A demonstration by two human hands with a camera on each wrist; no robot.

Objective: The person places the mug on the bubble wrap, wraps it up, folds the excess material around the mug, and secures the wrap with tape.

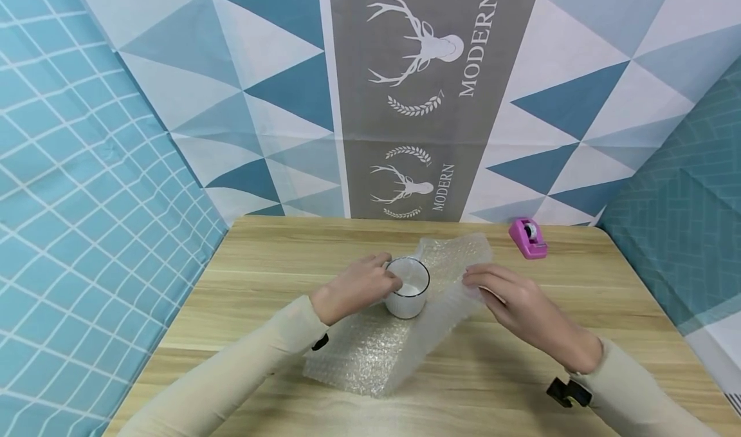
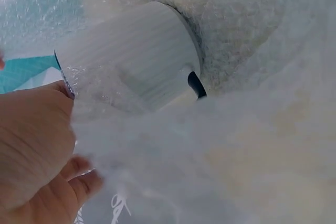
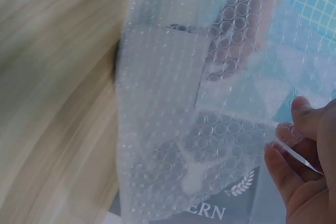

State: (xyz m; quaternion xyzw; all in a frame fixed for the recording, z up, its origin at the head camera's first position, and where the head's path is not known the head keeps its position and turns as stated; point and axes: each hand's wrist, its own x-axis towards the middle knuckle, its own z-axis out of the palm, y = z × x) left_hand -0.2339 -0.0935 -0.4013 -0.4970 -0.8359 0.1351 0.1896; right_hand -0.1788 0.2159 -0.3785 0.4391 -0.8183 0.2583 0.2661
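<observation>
A white ribbed cup (image 1: 406,306) with a dark rim stands upright on a sheet of bubble wrap (image 1: 367,353). My left hand (image 1: 354,289) holds the cup at the left side of its rim. In the left wrist view the thumb (image 2: 59,92) lies at that rim, and a small black piece (image 2: 197,84) shows on the cup's side near its base. To the right, my right hand (image 1: 518,298) pinches the raised edge of the bubble wrap between thumb and fingers (image 3: 283,174). Seen from the right wrist, the lifted sheet stands in front of the cup.
A pink tape dispenser (image 1: 528,237) sits near the back right of the wooden table (image 1: 260,257). Patterned cloth (image 1: 278,89) rises behind the table's back edge. Blue gridded cloth (image 1: 87,186) borders the left side, and teal cloth (image 1: 683,186) the right.
</observation>
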